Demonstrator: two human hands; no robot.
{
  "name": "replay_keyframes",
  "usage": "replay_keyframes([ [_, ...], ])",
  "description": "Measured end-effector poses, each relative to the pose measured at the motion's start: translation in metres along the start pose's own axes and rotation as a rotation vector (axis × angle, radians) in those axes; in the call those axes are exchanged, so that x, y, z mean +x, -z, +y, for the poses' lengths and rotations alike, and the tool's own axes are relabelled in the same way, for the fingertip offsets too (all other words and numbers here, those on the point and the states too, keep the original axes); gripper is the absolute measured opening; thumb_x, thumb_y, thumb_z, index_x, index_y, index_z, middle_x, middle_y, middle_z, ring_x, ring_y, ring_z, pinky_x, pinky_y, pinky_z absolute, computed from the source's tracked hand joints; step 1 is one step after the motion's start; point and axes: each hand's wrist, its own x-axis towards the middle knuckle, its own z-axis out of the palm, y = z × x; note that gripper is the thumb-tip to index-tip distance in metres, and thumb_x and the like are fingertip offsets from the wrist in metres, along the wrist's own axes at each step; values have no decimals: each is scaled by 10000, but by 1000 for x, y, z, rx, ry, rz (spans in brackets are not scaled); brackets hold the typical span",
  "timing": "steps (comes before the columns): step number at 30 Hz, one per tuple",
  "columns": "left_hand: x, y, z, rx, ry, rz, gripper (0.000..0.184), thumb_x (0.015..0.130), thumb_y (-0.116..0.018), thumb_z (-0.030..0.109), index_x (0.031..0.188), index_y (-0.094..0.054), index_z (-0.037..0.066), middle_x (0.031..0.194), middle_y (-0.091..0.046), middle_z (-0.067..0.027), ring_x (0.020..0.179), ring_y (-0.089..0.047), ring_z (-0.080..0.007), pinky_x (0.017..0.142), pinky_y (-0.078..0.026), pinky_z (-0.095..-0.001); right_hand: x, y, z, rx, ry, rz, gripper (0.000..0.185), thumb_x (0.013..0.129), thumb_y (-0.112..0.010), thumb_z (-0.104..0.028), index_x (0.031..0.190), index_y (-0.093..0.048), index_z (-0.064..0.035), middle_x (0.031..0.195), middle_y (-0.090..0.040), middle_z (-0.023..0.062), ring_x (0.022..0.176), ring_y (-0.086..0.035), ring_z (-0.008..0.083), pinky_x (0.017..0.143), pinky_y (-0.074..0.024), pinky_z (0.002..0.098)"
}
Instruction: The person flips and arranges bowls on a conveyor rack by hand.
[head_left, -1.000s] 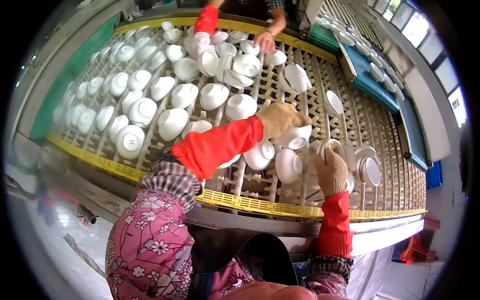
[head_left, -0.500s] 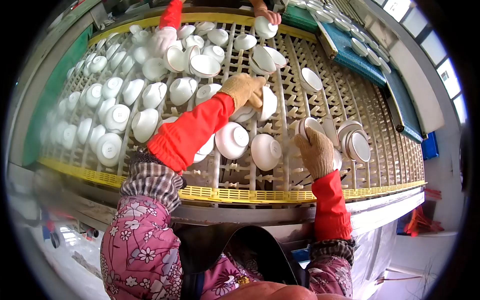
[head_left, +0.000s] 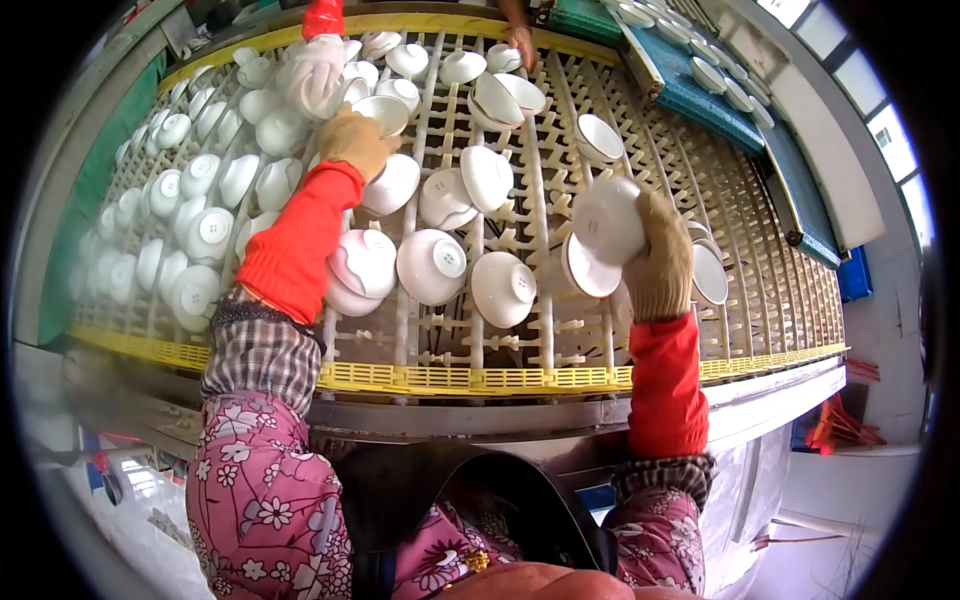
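Observation:
My right hand (head_left: 662,255), in a tan knit glove, grips a white bowl (head_left: 608,218) tilted on its side and slightly blurred. Just below that bowl, another white bowl (head_left: 588,268) leans on the rack. More bowls (head_left: 710,272) stand to the right, partly behind the glove. My left hand (head_left: 360,143), gloved the same way, reaches in among the bowls farther left. It is right beside an upturned bowl (head_left: 392,186) and a bowl facing up (head_left: 383,114). Its fingertips are hidden, so its grip does not show.
The pegged conveyor rack (head_left: 770,310) has yellow edging (head_left: 450,380) in front. Many white bowls (head_left: 209,235) cover its left side, under haze. Opposite, another person's white-gloved hand (head_left: 317,72) and bare hand (head_left: 523,45) touch bowls. A blue-green belt (head_left: 690,90) carries bowls.
My left hand has left the bowl it held near the middle and moved left and away from me. My right hand has lifted a bowl and turned it. The view has shifted slightly.

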Motion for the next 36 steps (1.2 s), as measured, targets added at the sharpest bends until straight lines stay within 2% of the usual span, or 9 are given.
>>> replay_keyframes([
  [5,-2,13,-8,25,-11,-84,536,1041,-698,516,1209,-857,32,1266,-804,-252,1332,-689,-400,1202,-499,-471,23,-30,38,-171,0,93,316,1029,-687,66,1325,-756,-23,1276,-806,200,1179,-789,363,1039,-635,413],
  [9,-1,9,-22,-485,230,65,598,992,-727,601,1166,-857,43,1207,-812,-257,1155,-759,-420,1058,-585,-469,-10,-20,11,574,-617,-84,430,1001,-840,-190,1351,-709,22,1268,-779,230,1201,-772,330,1042,-606,396],
  [12,-5,20,-21,-495,-43,320,441,979,-760,188,1411,-759,103,1246,-803,-237,1124,-769,-437,988,-619,-449,2,12,-36,-39,-234,-811,722,912,-872,-350,1430,-636,96,1325,-766,275,1276,-737,392,1187,-521,472],
  [16,0,15,19,-796,-150,475,609,915,-758,-78,1486,-720,131,1334,-788,-203,1169,-771,-397,1023,-622,-417,-29,-26,-25,-356,47,-718,807,872,-857,-442,1392,-618,127,1303,-759,303,1294,-693,476,1364,-325,579],
  [20,24,31,67,-613,271,-50,525,1045,-735,262,1530,-691,65,1430,-763,-206,1334,-707,-388,1167,-537,-449,-27,-16,-20,-63,-144,-743,583,887,-821,-334,1283,-697,75,1116,-773,272,1231,-699,479,1161,-524,525],
  [21,21,-16,62,-395,169,308,535,1026,-735,472,1401,-755,92,1281,-797,-219,1205,-726,-433,1064,-560,-518,-26,-15,-19,-69,-79,-681,492,894,-810,-312,1223,-708,39,1056,-765,258,1129,-713,469,1054,-545,530],
  [28,-25,26,129,-766,-62,161,653,993,-730,704,1241,-773,101,1052,-832,-181,1101,-774,-416,954,-582,-537,-35,-17,-13,-7,-31,-600,290,914,-797,-246,1084,-720,-25,870,-724,224,856,-730,453,774,-582,535],
  [31,-34,19,164,-785,86,-89,796,1018,-710,692,1486,-690,47,1408,-756,-242,1279,-730,-404,1124,-547,-466,-31,-14,-15,-41,-16,-622,292,912,-795,-236,1100,-723,-24,886,-732,225,858,-727,456,786,-588,529],
  [36,-26,11,174,-1234,-1,-58,473,1072,-739,371,1385,-761,17,1436,-753,-201,1250,-751,-331,1073,-576,-406,-28,-11,-16,-1,9,-601,283,907,-787,-222,1107,-736,-29,878,-743,218,850,-733,456,792,-593,535],
])
